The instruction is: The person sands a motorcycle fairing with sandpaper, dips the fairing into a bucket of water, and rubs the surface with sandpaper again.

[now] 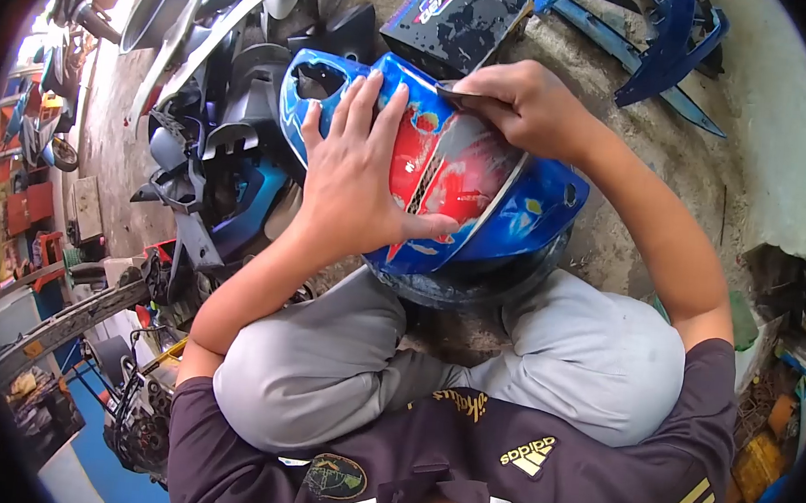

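Note:
A blue motorcycle body panel (518,213) with a red middle rests in front of my crossed legs. Its red area is scuffed, with grey bare patches and torn flecks of paint or sticker. My left hand (357,178) lies on the panel's left side, fingers spread and thumb stretched across the red part. At the upper edge, my right hand (525,106) pinches a thin dark flat piece (465,97) against the surface; its exact kind is unclear. Beneath the panel is a round black support (475,289), mostly hidden, perhaps a tyre or basin.
A black printed box (452,21) stands just beyond the panel. Blue plastic fairing parts (674,55) lie at the upper right. Grey and black body parts (245,100) are piled at left, with an engine-like machine (143,420) lower down. Clutter lines the right wall.

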Tool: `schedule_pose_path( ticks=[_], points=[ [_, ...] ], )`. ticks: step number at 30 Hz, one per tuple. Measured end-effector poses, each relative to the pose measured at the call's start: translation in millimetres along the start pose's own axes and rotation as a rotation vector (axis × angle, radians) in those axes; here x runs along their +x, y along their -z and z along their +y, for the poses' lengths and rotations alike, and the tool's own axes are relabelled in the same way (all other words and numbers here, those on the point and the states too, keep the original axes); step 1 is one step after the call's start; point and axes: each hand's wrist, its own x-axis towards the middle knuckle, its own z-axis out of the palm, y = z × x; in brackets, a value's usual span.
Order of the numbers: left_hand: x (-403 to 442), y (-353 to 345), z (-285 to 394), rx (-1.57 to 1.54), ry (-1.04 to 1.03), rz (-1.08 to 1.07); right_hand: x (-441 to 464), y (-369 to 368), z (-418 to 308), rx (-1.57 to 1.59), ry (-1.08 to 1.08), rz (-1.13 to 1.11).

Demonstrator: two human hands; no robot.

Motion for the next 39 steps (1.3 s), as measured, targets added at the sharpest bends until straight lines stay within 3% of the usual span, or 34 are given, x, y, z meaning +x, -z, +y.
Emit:
schedule_pose_path(
  ticks=[6,7,11,14,20,24,28,35,39],
  points=[
    [-3,-1,-1,-0.034,-0.006,0.029,-65,12,2,0.046,-0.208,0.083],
    [-2,-1,-1,-0.034,-0.010,0.031,-66,13,2,-0.083,-0.142,0.069],
    [-1,-4,-1,-0.016,-0.012,0.030,-10,-13,-7,-0.107,0.128,0.109],
    [-3,0,-2,-0.025,0.000,0.014,9,-22,-17,-0.109,0.098,0.055],
    [-6,-3,-3,-0.058,-0.003,0.035,-56,-3,-18,-0.122,-0.013,0.121],
    [-3,0,-1,-0.040,0.002,0.009,-17,-13,-10,-0.245,0.013,0.101],
    [-5,0,-3,-0.051,-0.003,0.010,12,-18,1,-0.140,0.153,0.145],
    [-7,-3,-5,-0.074,-0.005,0.039,-87,10,-17,-0.334,-0.015,-0.009],
    [-5,-1,-3,-0.052,-0.004,0.036,-42,-5,-26,-0.337,0.150,0.136]
  ],
)
